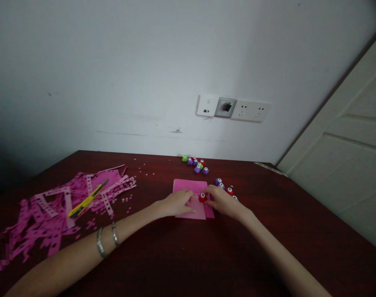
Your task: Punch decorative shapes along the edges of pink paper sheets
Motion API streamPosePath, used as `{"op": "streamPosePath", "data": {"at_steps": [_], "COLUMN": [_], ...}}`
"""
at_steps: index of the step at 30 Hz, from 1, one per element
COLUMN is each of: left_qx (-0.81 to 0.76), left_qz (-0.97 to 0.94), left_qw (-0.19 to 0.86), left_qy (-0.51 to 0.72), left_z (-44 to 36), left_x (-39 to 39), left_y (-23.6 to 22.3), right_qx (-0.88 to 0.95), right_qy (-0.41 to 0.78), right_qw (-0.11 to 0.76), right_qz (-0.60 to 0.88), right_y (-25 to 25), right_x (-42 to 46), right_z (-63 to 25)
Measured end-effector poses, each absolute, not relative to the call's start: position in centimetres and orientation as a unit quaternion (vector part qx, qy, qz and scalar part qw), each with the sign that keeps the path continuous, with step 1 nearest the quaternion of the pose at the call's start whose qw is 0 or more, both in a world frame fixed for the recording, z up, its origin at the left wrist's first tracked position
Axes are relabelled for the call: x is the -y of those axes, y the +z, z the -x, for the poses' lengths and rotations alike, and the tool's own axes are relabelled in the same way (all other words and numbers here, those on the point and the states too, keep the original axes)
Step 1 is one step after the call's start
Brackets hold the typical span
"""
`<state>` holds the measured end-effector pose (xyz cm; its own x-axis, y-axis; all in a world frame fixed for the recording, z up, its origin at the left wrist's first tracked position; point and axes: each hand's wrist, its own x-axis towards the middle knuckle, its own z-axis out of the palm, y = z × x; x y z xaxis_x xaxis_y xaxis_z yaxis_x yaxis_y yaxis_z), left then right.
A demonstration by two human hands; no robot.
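Nearest the camera, two forearms (83, 250) reach over the dark red tabletop (182, 264), the left one wearing silvery bracelets (100, 243). Along the tabletop's left edge sprawls a heap of pink scraps (68, 202), many pierced with rows of holes, likely kept there to give the hands room. On top lies a yellow cutter (87, 201), blade end toward the far edge; tiny pink bits (126, 200) scatter just to its right. Midway across, a darker pink sheet (191, 184) shows beyond and right of a lighter pink sheet (197, 214). Over both rests the left hand (175, 202), fingers spread and thumb well apart, presumably steadying the paper. Between the hands sits a small red punch (202, 198), by the lighter sheet's right edge. Toward the far edge stands a cluster of green, purple and red punches (195, 162). Against the red punch's right side, the right hand (223, 201) bends its fingers narrowly, seemingly to keep it in place; whether they grip, I cannot tell. More punches (219, 182) lie just beyond that hand, partly hidden, probably for easy reach. Near the far right corner lies a pale strip (270, 168).
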<state>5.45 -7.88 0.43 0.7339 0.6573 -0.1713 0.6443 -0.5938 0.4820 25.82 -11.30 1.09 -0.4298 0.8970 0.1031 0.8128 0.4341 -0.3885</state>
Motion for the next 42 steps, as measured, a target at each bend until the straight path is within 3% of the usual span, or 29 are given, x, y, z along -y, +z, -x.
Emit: {"op": "streamPosePath", "data": {"at_steps": [12,20,25,35,42], "left_qx": [-0.356,-0.353,-0.347,-0.385,-0.369], "left_qz": [-0.896,-0.897,-0.899,-0.831,-0.782], "left_qw": [0.265,0.265,0.264,0.391,0.496], "left_qy": [0.018,0.011,0.035,0.087,-0.081], "left_z": [-5.4,-5.5,-5.5,-7.6,-9.0], "left_x": [7.4,7.4,7.2,4.3,2.8], "left_y": [0.1,0.3,0.3,1.5,2.9], "right_qx": [0.816,0.66,0.675,0.652,0.593], "right_qy": [0.153,0.386,0.43,0.459,0.517], "right_qw": [0.161,0.119,0.069,-0.02,-0.073], "right_qz": [0.534,0.634,0.595,0.603,0.614], "right_y": [1.6,2.6,2.0,3.4,4.5], "right_x": [11.4,10.5,8.8,8.0,7.2], "right_z": [-25.8,-26.3,-26.6,-25.8,-25.2]}}
